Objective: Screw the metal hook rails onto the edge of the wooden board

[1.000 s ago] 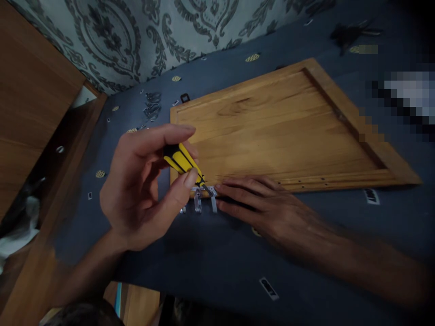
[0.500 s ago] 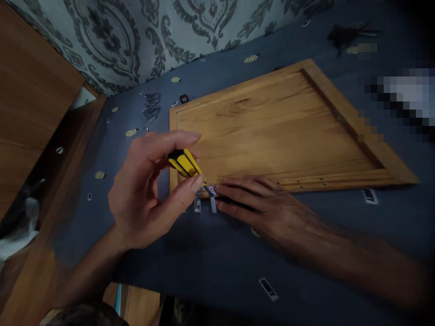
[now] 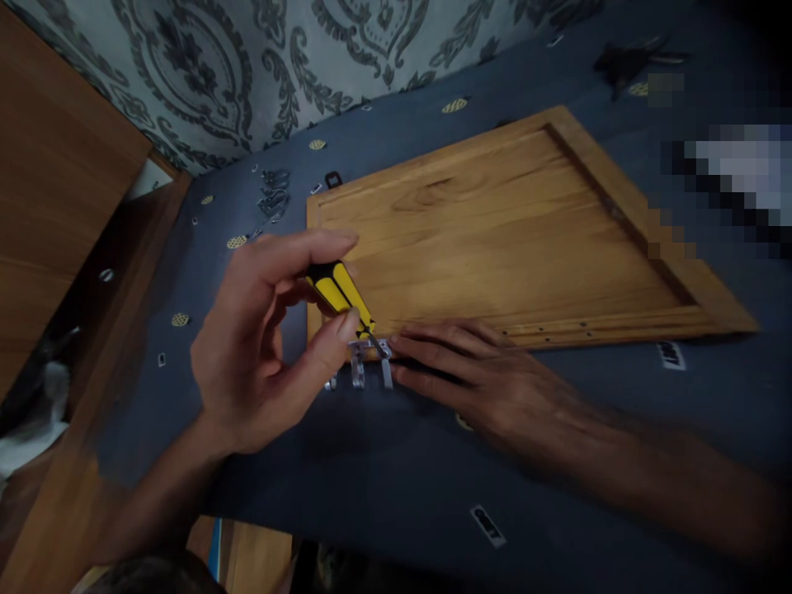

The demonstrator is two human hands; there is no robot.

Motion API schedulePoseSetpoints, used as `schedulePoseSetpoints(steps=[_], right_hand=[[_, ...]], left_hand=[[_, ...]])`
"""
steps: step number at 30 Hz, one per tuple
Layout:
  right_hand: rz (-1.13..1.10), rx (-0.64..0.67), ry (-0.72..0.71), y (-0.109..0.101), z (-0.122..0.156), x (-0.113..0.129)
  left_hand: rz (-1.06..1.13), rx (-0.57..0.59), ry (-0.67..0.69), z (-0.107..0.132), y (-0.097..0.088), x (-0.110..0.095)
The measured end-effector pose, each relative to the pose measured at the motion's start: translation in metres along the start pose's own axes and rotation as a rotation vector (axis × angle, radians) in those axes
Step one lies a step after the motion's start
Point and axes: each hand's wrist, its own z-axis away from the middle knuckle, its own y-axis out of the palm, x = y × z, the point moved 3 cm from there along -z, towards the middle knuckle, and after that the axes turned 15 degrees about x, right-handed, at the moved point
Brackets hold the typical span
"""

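Observation:
My left hand (image 3: 260,355) is closed around a short screwdriver (image 3: 340,289) with a yellow and black handle, thumb on one side and fingers on the other. The screwdriver slants down to the right, its tip at a metal hinge (image 3: 384,350) on the near edge of a framed wooden cabinet door (image 3: 483,247). Flat on that same edge lies my right hand (image 3: 488,371), fingers stretched out and fingertips beside the hinge. Another metal hinge part (image 3: 357,370) sticks out past the door's edge, partly behind my left thumb.
The door rests on a dark blue patterned cloth (image 3: 384,495). Small metal pieces (image 3: 274,194) lie beyond its left corner, and a dark object (image 3: 631,62) at the far right. Brown wooden furniture (image 3: 62,165) borders the left side, and patterned fabric (image 3: 346,49) runs along the back.
My left thumb and fingers have shifted slightly left around the screwdriver, and more of its yellow handle shows. The tip stays at the hinge. My right hand has hardly moved.

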Motion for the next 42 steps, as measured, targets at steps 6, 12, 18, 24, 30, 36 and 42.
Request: schedulePoseSetpoints(steps=[6,12,18,24,30,36,42], right_hand=[[0.013,-0.046,0.001,0.0020,0.0001,0.0019],[0.039,-0.023,-0.012,-0.0050,-0.0026,0.0012],[0.025,-0.025,-0.016,-0.0034,-0.0014,0.0007],[0.032,-0.049,-0.003,-0.0020,-0.0016,0.0015],[0.023,-0.007,-0.018,-0.0045,-0.0033,0.0003],[0.006,-0.047,-0.022,0.0014,0.0005,-0.0017],[0.009,-0.049,-0.003,0.0017,0.0004,-0.0008]], left_hand=[[-0.041,0.001,0.059,0.0038,-0.0014,0.0020],[0.068,0.025,0.053,0.0012,0.0018,-0.0021],[0.090,0.040,-0.017,0.0006,0.0020,-0.0014],[-0.043,0.017,0.072,0.0033,0.0017,0.0013],[0.104,0.017,-0.004,0.0013,0.0044,0.0002],[0.094,0.026,-0.016,0.0008,0.0047,-0.0001],[0.092,0.054,-0.008,0.0012,0.0038,-0.0012]])
